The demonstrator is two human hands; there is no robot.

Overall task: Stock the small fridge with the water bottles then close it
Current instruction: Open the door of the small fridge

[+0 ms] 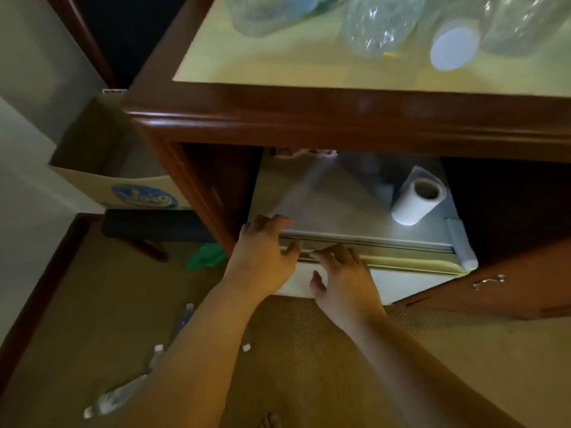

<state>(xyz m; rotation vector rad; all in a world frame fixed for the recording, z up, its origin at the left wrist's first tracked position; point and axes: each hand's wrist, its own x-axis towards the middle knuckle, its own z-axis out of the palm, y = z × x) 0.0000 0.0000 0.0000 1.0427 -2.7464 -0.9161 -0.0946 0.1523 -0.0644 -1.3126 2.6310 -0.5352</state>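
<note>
Fingers (279,222) of the left hand (262,257) are lying spread and loosely curled over the front left corner of the small fridge (346,193), its tips resting on the grey top and its thumb pressing at the door's upper edge; nothing is being gripped. Beside it, the right hand (343,278) is reaching with fingers extended and slightly parted, tips touching the seam along the top of the fridge door (411,281), thumb hanging free below against the white door face. Whether the door is shut tight or a little ajar cannot be told.

The fridge is sitting inside a dark wooden cabinet (309,118), under a pale glass-covered top where several clear plastic containers (380,23) are standing, blurred. A roll of white paper (415,199) is lying on its side on the fridge top, well right of both hands. The cabinet's wooden door (509,285) is standing open on the right. A cardboard box (123,180) with a blue logo is sitting left of the cabinet, a green object (207,256) near its foot.

Water bottles (117,396) are lying on the tan carpet (309,350) at lower left, well apart from both hands, partly hidden beneath the left forearm.
</note>
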